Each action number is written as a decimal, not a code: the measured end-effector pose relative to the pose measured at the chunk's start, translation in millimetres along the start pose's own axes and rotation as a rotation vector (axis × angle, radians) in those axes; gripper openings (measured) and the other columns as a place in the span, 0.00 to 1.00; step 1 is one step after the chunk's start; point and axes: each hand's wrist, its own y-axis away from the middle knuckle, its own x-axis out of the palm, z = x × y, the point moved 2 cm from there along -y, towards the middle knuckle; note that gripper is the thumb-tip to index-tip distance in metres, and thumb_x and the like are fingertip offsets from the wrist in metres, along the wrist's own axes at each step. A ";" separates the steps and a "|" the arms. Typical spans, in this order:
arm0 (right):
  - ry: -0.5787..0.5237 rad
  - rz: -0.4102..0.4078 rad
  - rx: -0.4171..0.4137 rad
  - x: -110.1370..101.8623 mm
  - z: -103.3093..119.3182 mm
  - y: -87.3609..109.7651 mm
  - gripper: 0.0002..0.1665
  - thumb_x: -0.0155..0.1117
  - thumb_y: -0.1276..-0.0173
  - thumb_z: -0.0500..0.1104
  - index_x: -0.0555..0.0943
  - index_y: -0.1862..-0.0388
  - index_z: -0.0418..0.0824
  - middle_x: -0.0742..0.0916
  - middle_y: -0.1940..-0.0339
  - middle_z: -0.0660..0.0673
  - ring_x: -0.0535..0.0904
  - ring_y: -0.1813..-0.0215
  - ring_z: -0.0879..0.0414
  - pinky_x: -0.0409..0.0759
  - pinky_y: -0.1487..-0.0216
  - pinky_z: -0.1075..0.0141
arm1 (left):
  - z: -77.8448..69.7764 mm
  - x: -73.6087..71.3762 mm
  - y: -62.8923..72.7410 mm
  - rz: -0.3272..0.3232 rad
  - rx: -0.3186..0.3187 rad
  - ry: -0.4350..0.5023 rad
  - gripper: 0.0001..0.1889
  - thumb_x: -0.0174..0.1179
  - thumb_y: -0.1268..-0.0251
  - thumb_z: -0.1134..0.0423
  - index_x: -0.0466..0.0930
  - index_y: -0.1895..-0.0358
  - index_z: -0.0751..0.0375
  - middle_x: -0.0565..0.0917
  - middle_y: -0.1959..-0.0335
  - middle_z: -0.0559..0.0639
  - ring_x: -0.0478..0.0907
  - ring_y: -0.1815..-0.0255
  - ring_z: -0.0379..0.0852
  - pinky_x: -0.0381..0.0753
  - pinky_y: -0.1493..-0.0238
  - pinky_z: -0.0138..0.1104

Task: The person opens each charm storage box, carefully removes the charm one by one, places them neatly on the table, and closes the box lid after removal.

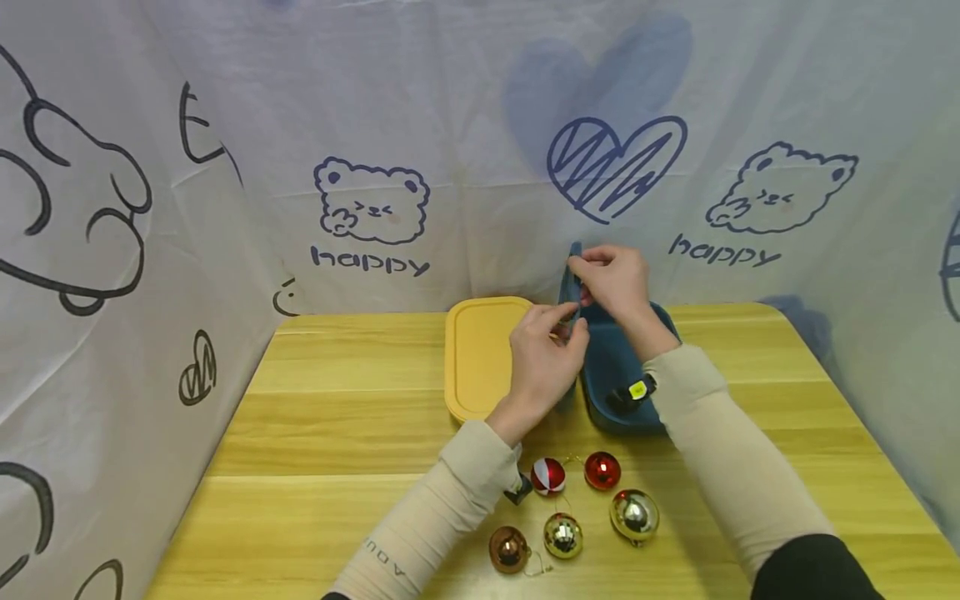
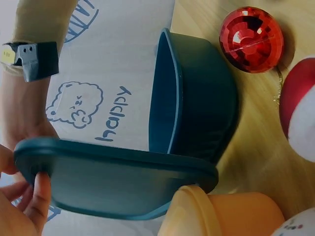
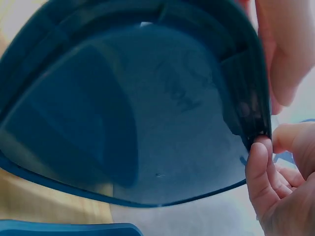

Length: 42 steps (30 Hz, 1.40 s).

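A dark teal lid (image 1: 572, 283) stands tilted on edge between the yellow box and the open teal box (image 1: 611, 358). My right hand (image 1: 617, 279) pinches its far edge between thumb and fingers, which the right wrist view shows closely at the lid's rim (image 3: 162, 202). Nearer me, my left hand (image 1: 546, 354) holds the same lid by its edge, with fingertips (image 2: 42, 196) against its flat face. The lid's underside, a broad smooth panel with a raised border, faces the right wrist camera. Inside the teal box only its bare floor and walls show.
Left of the lid sits a box with a yellow lid (image 1: 487, 350). In front lie several ball ornaments: a red-and-white one (image 1: 548, 476), a red one (image 1: 602, 471), gold ones (image 1: 633, 516), and a brown one (image 1: 508, 550). A printed white curtain (image 1: 480, 167) hangs behind the table.
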 end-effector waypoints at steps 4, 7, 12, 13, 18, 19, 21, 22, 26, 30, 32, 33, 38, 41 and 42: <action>-0.033 0.003 0.023 -8.5 -4.0 1.1 0.19 0.68 0.31 0.46 0.88 0.50 0.32 0.84 0.84 0.56 0.79 0.86 0.62 0.84 0.78 0.67 | 2.9 1.8 1.5 0.013 0.046 0.016 0.12 0.63 0.28 0.68 0.90 0.49 0.69 0.87 0.61 0.59 0.87 0.68 0.49 0.82 0.64 0.22; -0.046 0.008 0.022 -13.3 -8.4 2.9 0.20 0.69 0.31 0.46 0.87 0.49 0.31 0.83 0.84 0.57 0.78 0.86 0.63 0.84 0.78 0.67 | 8.5 3.2 2.5 0.020 0.010 0.031 0.12 0.62 0.28 0.69 0.90 0.49 0.70 0.88 0.60 0.60 0.88 0.66 0.50 0.85 0.61 0.25; -0.028 0.002 0.039 -19.7 -17.1 5.7 0.19 0.69 0.30 0.45 0.87 0.48 0.32 0.82 0.83 0.56 0.77 0.85 0.63 0.82 0.79 0.68 | 23.0 4.6 5.6 0.093 -0.188 0.064 0.15 0.61 0.27 0.67 0.89 0.44 0.68 0.91 0.55 0.59 0.89 0.60 0.51 0.88 0.56 0.31; -0.025 -0.005 0.042 -21.7 -18.7 6.6 0.19 0.69 0.30 0.45 0.87 0.48 0.32 0.82 0.83 0.56 0.76 0.85 0.63 0.82 0.79 0.69 | 25.9 5.4 6.7 0.119 -0.229 0.064 0.16 0.61 0.27 0.66 0.88 0.43 0.67 0.91 0.54 0.58 0.89 0.59 0.50 0.88 0.55 0.32; -0.019 -0.026 0.047 -30.3 -22.2 10.6 0.19 0.68 0.29 0.46 0.88 0.48 0.33 0.81 0.81 0.55 0.76 0.84 0.62 0.81 0.79 0.69 | 37.5 9.5 10.6 0.221 -0.383 0.075 0.19 0.59 0.24 0.62 0.86 0.36 0.63 0.91 0.49 0.57 0.88 0.53 0.49 0.88 0.51 0.36; -0.020 -0.027 0.046 -31.9 -22.5 11.2 0.19 0.68 0.28 0.46 0.88 0.48 0.33 0.82 0.80 0.55 0.76 0.84 0.62 0.81 0.79 0.70 | 39.2 10.3 11.1 0.236 -0.404 0.079 0.19 0.58 0.24 0.62 0.85 0.35 0.63 0.91 0.48 0.58 0.88 0.51 0.49 0.88 0.50 0.37; -0.024 -0.027 0.045 -35.5 -23.6 12.4 0.19 0.68 0.28 0.46 0.87 0.47 0.33 0.82 0.79 0.55 0.76 0.83 0.62 0.81 0.78 0.70 | 41.7 12.2 11.8 0.266 -0.446 0.088 0.21 0.58 0.24 0.62 0.83 0.33 0.65 0.90 0.45 0.61 0.88 0.48 0.51 0.88 0.46 0.39; -0.025 -0.027 0.041 -37.4 -24.5 12.9 0.19 0.68 0.27 0.46 0.87 0.47 0.33 0.82 0.78 0.54 0.75 0.83 0.62 0.81 0.78 0.70 | 42.6 13.3 12.1 0.284 -0.467 0.091 0.22 0.57 0.24 0.61 0.82 0.32 0.65 0.89 0.43 0.62 0.87 0.45 0.52 0.87 0.44 0.41; -0.027 -0.030 0.031 -47.7 -31.1 14.2 0.19 0.67 0.25 0.47 0.87 0.47 0.33 0.80 0.77 0.55 0.74 0.81 0.62 0.80 0.77 0.71 | 44.7 18.1 13.3 0.345 -0.553 0.091 0.25 0.56 0.22 0.58 0.77 0.27 0.65 0.85 0.35 0.63 0.83 0.35 0.55 0.84 0.36 0.46; -0.042 -0.035 0.043 -57.6 -39.3 13.4 0.20 0.66 0.24 0.49 0.86 0.48 0.33 0.80 0.78 0.56 0.75 0.80 0.60 0.80 0.76 0.70 | 46.7 23.6 14.3 0.380 -0.636 0.102 0.28 0.56 0.21 0.57 0.72 0.24 0.64 0.81 0.31 0.63 0.80 0.31 0.55 0.83 0.34 0.46; -0.062 -0.042 0.061 -61.2 -42.6 13.0 0.20 0.65 0.23 0.49 0.85 0.48 0.33 0.79 0.78 0.56 0.75 0.79 0.60 0.80 0.76 0.70 | 47.3 26.5 14.7 0.397 -0.664 0.106 0.29 0.56 0.21 0.57 0.70 0.23 0.65 0.81 0.30 0.63 0.80 0.30 0.54 0.83 0.35 0.45; -0.074 -0.045 0.071 -62.8 -44.4 12.5 0.19 0.65 0.23 0.49 0.85 0.48 0.33 0.79 0.78 0.56 0.75 0.79 0.60 0.80 0.76 0.70 | 47.4 28.0 15.0 0.402 -0.672 0.103 0.29 0.56 0.21 0.57 0.70 0.22 0.65 0.81 0.30 0.62 0.80 0.30 0.54 0.83 0.36 0.45; -0.118 -0.066 0.129 -68.6 -51.0 11.2 0.18 0.66 0.24 0.48 0.85 0.49 0.34 0.79 0.79 0.56 0.74 0.78 0.60 0.79 0.75 0.69 | 47.0 33.7 16.6 0.416 -0.698 0.103 0.30 0.56 0.20 0.57 0.67 0.21 0.65 0.78 0.28 0.62 0.78 0.29 0.54 0.82 0.35 0.45; -0.143 -0.063 0.167 -71.8 -55.9 10.3 0.17 0.67 0.25 0.48 0.86 0.49 0.36 0.78 0.79 0.56 0.74 0.77 0.60 0.79 0.74 0.68 | 45.7 36.4 16.4 0.425 -0.695 0.092 0.31 0.56 0.21 0.57 0.66 0.20 0.65 0.77 0.27 0.64 0.76 0.26 0.56 0.82 0.33 0.48; -0.154 -0.063 0.181 -73.0 -57.5 10.3 0.16 0.67 0.25 0.48 0.86 0.49 0.37 0.78 0.79 0.57 0.74 0.77 0.61 0.78 0.74 0.69 | 45.4 37.4 16.0 0.431 -0.685 0.083 0.31 0.56 0.21 0.57 0.66 0.20 0.65 0.78 0.27 0.64 0.76 0.26 0.57 0.82 0.32 0.48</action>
